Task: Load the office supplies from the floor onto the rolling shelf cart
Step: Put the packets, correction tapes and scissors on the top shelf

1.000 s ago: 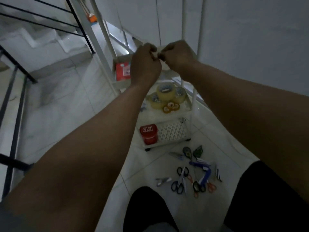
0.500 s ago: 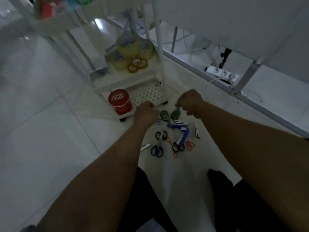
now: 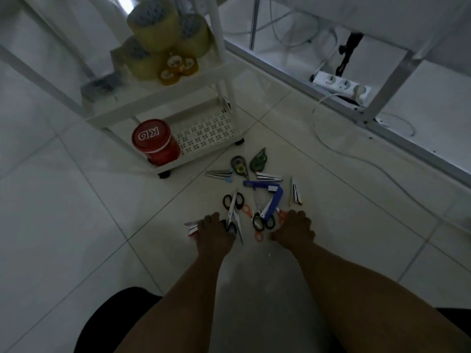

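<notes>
Scissors, staplers and correction tapes lie in a pile on the floor tiles in front of the white rolling cart [image 3: 163,98]. My left hand [image 3: 214,233] rests on the pile's left edge, its fingers curled against the black-handled scissors [image 3: 233,210]; its grip is hidden. My right hand [image 3: 293,229] lies with fingers spread at the right edge, touching orange-handled scissors [image 3: 258,236] and holding nothing. Between my hands lies a blue stapler [image 3: 271,197]. Two correction tapes [image 3: 239,164] sit nearest the cart. Tape rolls [image 3: 153,29] fill the middle shelf, and a red jar [image 3: 155,142] stands on the bottom one.
A white power strip [image 3: 341,86] and a loose white cable [image 3: 356,159] lie on the floor at the right, under a white metal table frame [image 3: 387,85]. My dark-trousered knee [image 3: 114,319] shows at the bottom left. Bare tiles spread to the left.
Both hands have come down from the cart's upper shelf to the pile on the floor, and my view has tilted down with them.
</notes>
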